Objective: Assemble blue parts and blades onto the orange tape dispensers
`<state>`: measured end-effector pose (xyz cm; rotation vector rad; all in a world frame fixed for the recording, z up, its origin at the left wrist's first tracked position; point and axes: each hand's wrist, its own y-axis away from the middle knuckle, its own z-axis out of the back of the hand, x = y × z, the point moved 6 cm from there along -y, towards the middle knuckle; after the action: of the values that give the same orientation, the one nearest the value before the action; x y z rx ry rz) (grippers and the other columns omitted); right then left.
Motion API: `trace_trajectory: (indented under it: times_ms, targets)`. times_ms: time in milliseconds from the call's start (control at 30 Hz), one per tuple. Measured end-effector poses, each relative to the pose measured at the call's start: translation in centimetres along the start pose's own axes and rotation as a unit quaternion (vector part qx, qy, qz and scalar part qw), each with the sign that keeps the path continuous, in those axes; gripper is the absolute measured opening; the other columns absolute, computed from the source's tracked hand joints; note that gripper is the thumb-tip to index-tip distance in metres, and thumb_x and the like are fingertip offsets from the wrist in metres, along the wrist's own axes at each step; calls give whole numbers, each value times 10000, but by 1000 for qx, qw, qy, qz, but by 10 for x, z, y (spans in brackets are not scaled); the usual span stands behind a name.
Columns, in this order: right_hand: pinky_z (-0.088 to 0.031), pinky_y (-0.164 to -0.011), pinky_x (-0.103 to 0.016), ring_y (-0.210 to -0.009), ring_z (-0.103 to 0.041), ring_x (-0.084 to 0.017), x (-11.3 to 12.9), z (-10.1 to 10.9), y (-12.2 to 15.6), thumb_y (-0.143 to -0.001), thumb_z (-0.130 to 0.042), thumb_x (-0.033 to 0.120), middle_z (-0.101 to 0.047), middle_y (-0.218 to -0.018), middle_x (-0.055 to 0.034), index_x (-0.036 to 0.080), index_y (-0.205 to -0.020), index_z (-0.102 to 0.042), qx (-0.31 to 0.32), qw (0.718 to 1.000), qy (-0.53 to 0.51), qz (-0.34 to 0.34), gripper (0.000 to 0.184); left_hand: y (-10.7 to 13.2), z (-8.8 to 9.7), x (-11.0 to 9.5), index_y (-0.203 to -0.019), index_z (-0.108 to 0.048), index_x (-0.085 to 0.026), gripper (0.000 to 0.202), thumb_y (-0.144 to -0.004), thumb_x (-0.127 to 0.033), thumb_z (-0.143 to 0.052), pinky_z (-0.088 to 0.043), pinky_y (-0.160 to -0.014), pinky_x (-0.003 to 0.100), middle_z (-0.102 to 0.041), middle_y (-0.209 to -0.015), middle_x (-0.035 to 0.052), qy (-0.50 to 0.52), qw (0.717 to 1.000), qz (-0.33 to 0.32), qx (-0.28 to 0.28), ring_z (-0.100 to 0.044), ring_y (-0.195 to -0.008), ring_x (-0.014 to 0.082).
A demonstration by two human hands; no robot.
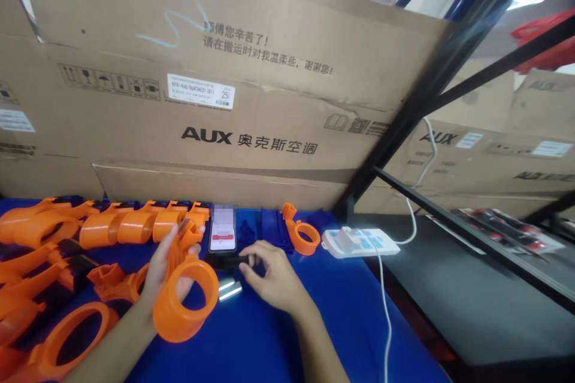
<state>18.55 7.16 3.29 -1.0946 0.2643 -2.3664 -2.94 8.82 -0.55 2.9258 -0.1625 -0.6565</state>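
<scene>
In my left hand [158,263] is an orange plastic part [175,323], a short wide ring with a bracket-like stem, its round opening facing me. My fingers wrap round the stem. My right hand [274,278] pinches the end of a small black piece [230,261] between thumb and fingers. That piece lies low over the blue table surface [256,341], just right of the orange part; its exact kind I cannot make out. A phone [223,230] with a lit screen stands behind it. Shiny silver strips [230,289] lie between my hands.
Several similar orange ring parts [96,228] crowd the left side, some with black pieces attached. Another orange ring part [306,238] sits at the back right, beside a white power strip [359,243] with a cable. A large cardboard box [269,102] stands behind, near a dark metal post [395,131].
</scene>
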Motion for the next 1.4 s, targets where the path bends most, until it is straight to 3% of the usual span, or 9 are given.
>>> trace_trajectory:
  times_ms: [167, 267, 433, 767, 867, 1033, 1100, 1267, 1400]
  targets:
    - [-466, -724, -301, -843, -617, -199, 6, -30, 0, -861, -700, 187, -685, -885, -26, 233, -1021, -699, 89, 994, 57, 16, 167, 3, -1, 13, -1113, -653, -211, 198, -973, -343, -609, -542, -458, 213, -756, -938, 71, -88, 996, 24, -11, -665, -558, 125]
    - [-474, -761, -319, -877, -632, -208, 5, -27, -1, -916, -651, 203, -707, -929, -39, 240, -1082, -700, 55, 997, 46, -4, 177, 7, -4, 20, -1207, -638, -209, 334, -935, -400, -670, -551, -487, 212, -764, -957, 88, -168, 986, 18, -6, -697, -597, 142]
    - [-491, -728, -297, -826, -642, -182, 2, -10, -2, -1019, -551, 347, -719, -988, -44, 244, -1122, -707, -50, 993, -97, -42, 213, 12, -8, 36, -1263, -589, -175, 490, -896, -476, -709, -545, -490, 223, -754, -822, 88, -306, 951, 34, 40, -697, -576, 165]
    - [-469, -650, -265, -732, -580, -151, 0, -20, -4, -943, -676, 395, -654, -894, -32, 208, -933, -730, -45, 980, -183, -60, 195, 17, -7, 55, -1328, -514, -200, 586, -864, -475, -743, -588, -557, 270, -720, -692, 31, -438, 889, 66, 114, -714, -593, 192]
    - [-464, -640, -267, -737, -588, -163, -10, -10, -3, -933, -682, 421, -669, -875, -35, 200, -904, -723, -74, 979, -176, -77, 226, 12, -8, 49, -1277, -566, -189, 550, -846, -468, -762, -578, -535, 262, -732, -708, 51, -417, 903, 51, 92, -720, -583, 199]
    - [-397, -550, -259, -609, -488, -144, -30, 33, 6, -929, -661, 427, -585, -729, -2, 195, -875, -684, -219, 959, -144, -110, 240, 5, -6, 9, -1205, -625, -188, 458, -842, -430, -765, -537, -444, 231, -754, -815, 72, -286, 958, -3, 17, -671, -509, 159]
    - [-422, -588, -267, -653, -516, -154, -24, 38, 5, -916, -675, 378, -585, -746, -9, 197, -846, -694, -178, 975, -105, -83, 194, 4, -5, -7, -1191, -639, -190, 403, -858, -392, -744, -533, -426, 224, -726, -764, 38, -208, 978, -28, -1, -646, -483, 144]
    - [-485, -753, -305, -799, -598, -179, 6, 4, 3, -891, -677, 216, -641, -803, -9, 228, -837, -717, 89, 994, -59, 8, 69, 4, -4, -12, -1111, -654, -181, 270, -898, -342, -694, -536, -436, 218, -705, -735, 30, -168, 985, -29, 1, -640, -496, 137]
    - [-484, -752, -296, -801, -603, -174, 10, -18, 3, -842, -690, 137, -651, -806, 2, 230, -839, -712, 150, 988, -36, 22, 95, 3, -5, -3, -1175, -621, -175, 361, -896, -393, -692, -509, -412, 222, -763, -913, 104, -216, 976, -16, 9, -640, -502, 138]
